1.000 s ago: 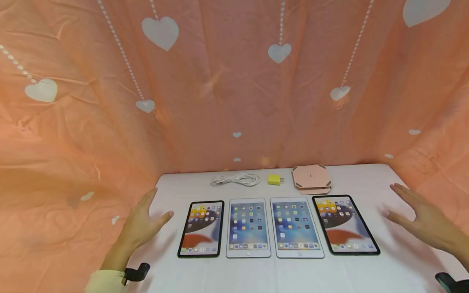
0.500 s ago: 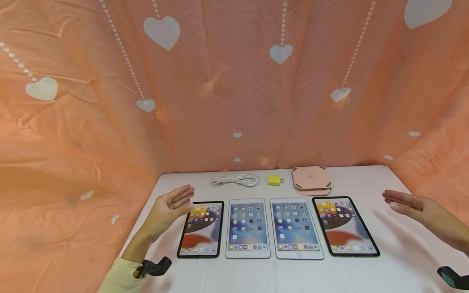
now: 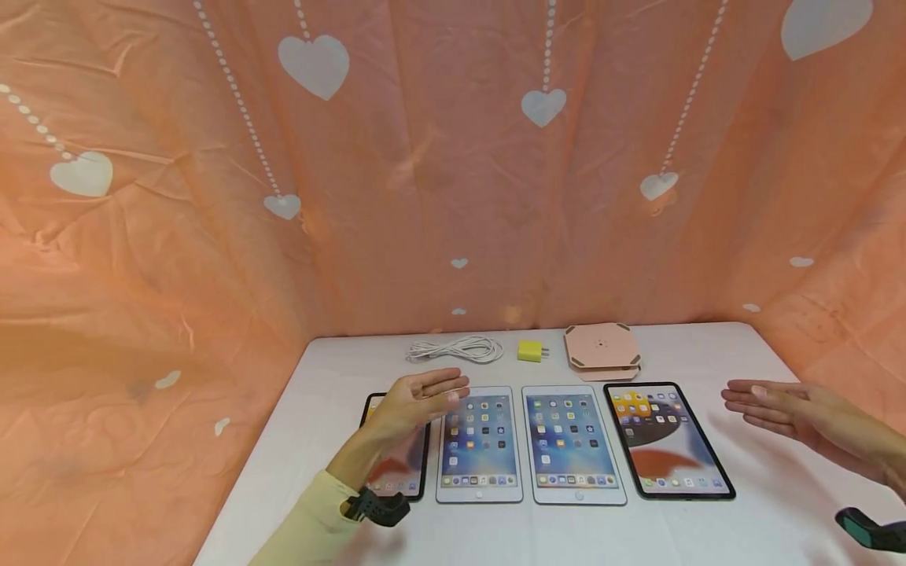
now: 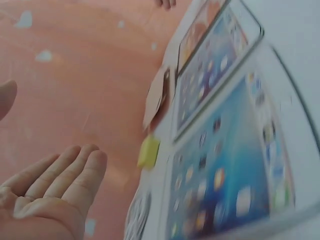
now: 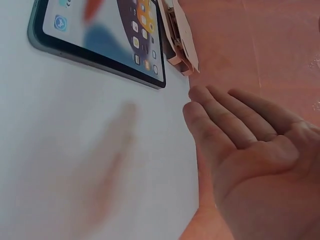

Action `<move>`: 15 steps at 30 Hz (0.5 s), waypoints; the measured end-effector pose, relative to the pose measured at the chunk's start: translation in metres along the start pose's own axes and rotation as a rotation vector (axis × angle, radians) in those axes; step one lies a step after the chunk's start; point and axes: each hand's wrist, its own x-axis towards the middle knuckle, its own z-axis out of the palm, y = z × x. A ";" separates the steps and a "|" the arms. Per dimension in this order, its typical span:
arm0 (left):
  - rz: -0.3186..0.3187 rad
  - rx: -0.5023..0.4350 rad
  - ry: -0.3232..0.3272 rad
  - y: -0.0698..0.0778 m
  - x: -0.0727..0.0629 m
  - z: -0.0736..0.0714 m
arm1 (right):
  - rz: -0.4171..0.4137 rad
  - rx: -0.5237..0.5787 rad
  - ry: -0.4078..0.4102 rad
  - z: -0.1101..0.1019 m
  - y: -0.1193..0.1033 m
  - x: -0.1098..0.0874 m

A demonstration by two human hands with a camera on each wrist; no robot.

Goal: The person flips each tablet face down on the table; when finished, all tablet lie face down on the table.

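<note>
At the left of the row on the white table, the left black-framed tablet lies flat, partly covered by the left hand, whose fingers are held straight and together over it and the next screen, gripping nothing. That neighbour, the left white tablet, looks slim, stiff and fairly light, with a glass face likely slick and easily cracked; its long side edges seem the safest hold. Beyond it, the white cable should be soft and limp, best lifted by the whole coil; the yellow charger plug, to its right, is probably light and hard, easy to pinch by its body, away from the prongs. The right white tablet and right black-framed tablet probably handle like the others. At the far side, the pink folding stand appears rigid and best held by its plates. Furthest right, apart from the row, the right hand hovers with fingers extended, holding nothing. No brand name is legible; icons fill every screen, their captions too small to read, though the right wrist view shows a blue icon with a white A-like mark.
</note>
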 end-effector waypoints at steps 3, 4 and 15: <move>-0.035 -0.070 -0.034 -0.006 0.013 0.019 | 0.108 0.004 0.057 0.001 0.000 0.003; -0.054 -0.096 -0.039 -0.008 0.017 0.026 | 0.126 0.025 0.062 0.002 0.000 0.004; -0.163 -0.243 -0.067 -0.029 0.056 0.094 | 0.212 0.068 0.061 0.008 0.009 0.013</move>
